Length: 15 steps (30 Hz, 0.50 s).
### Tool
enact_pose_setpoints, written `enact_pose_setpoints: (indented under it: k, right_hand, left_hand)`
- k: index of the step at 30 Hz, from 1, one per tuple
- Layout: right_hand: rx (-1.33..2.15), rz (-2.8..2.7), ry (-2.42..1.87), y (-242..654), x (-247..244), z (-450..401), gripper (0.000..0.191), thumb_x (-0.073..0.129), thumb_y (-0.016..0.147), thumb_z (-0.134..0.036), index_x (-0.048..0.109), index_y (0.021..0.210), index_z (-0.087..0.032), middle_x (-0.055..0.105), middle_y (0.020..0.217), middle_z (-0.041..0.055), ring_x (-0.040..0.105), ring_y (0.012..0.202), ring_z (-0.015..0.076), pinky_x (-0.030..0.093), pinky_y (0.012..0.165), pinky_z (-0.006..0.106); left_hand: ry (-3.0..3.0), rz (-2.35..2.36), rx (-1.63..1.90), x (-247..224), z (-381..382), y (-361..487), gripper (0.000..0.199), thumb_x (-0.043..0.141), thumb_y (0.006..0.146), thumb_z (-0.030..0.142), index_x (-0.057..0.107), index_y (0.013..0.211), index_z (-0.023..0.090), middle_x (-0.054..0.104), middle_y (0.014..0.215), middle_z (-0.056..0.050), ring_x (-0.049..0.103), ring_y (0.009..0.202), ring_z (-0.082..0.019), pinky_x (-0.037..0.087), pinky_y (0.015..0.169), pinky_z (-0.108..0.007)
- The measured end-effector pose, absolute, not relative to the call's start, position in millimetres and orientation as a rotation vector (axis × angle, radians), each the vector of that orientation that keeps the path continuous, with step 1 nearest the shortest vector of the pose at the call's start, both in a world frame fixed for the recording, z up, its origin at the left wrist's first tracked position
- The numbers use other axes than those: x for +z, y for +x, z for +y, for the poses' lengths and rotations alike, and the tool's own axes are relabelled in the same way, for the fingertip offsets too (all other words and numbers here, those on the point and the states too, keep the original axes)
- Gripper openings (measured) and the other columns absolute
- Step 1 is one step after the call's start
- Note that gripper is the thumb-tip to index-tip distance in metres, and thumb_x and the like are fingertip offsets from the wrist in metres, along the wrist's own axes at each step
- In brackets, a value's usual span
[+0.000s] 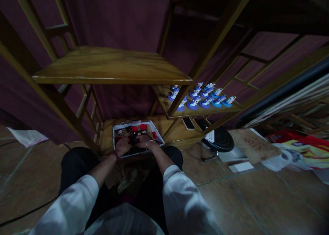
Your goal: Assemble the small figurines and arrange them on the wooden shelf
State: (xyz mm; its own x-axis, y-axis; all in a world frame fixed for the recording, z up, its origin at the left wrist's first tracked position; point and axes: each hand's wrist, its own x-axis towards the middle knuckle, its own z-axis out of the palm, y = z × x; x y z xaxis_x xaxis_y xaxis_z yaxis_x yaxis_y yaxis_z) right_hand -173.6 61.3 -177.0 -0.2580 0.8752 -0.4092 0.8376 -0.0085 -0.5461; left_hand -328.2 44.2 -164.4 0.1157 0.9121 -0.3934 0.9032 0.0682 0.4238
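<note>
Box (153, 126): white, low-walled, on the lower shelf (180, 135); its longer side runs left to right.
Left hand (123, 145): over the near left part of the box, fingers drawn in narrow; cannot tell whether they grip.
Dark piece (133, 136): in the box, between both hands, about equally near each; small, blackish, its long axis too blurred to tell.
Right hand (143, 141): fingers angled in toward the dark piece; cannot tell its hold.
Red pieces (143, 127): bright, rounded, beyond and right of the hands.
Figures (194, 103): blue-white, standing well right.
</note>
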Motion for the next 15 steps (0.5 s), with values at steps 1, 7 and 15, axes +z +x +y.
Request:
enact_pose_setpoints:
  k: [1,7,15]
  right_hand:
    - [1.143,-2.159,-1.889,-174,-178,61,0.035,0.065,0.067,-0.022,0.061,0.102,-0.023,0.067,0.091,0.0027,0.063,0.076,0.0128,0.045,0.063,0.018]
    - [1.243,-2.064,-1.921,-175,-180,63,0.029,0.046,0.084,-0.024,0.051,0.111,-0.014,0.067,0.081,0.0064,0.062,0.06,0.0097,0.042,0.053,0.016]
    - [1.249,-2.0,-1.979,-175,-186,69,0.028,0.045,0.085,-0.029,0.049,0.11,-0.018,0.067,0.075,0.0044,0.063,0.058,0.0105,0.045,0.052,0.016]
  left_hand:
    - [1.799,1.778,0.03,-164,44,-328,0.024,0.049,0.074,0.021,0.059,0.095,0.016,0.064,0.1,-0.012,0.06,0.095,-0.023,0.044,0.076,-0.029]
    - [1.762,1.822,0.143,-165,50,-328,0.023,0.045,0.079,0.026,0.059,0.095,0.019,0.066,0.095,-0.005,0.061,0.089,-0.016,0.044,0.073,-0.023]
    - [1.57,1.772,0.413,-179,56,-330,0.03,0.046,0.076,0.009,0.061,0.1,0.018,0.066,0.099,-0.004,0.06,0.091,-0.014,0.045,0.076,-0.022]
